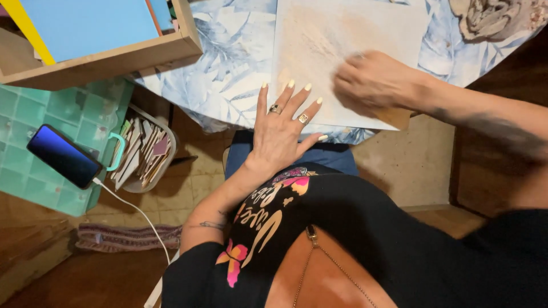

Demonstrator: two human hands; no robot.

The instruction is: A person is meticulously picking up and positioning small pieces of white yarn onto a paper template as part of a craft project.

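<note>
Now the left hand (282, 128) lies flat and open in the middle of the frame, holding nothing, its fingers spread on the edge of a pale board (342, 51). Just right of it, the right hand (371, 82) is blurry and curled on the board, and I cannot tell if it holds anything. A phone (63, 155) lies far left.

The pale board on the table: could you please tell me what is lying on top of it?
Both hands: the left hand lies flat on the board's near edge, and the blurred right hand presses something brown, mostly hidden beneath it.
</note>
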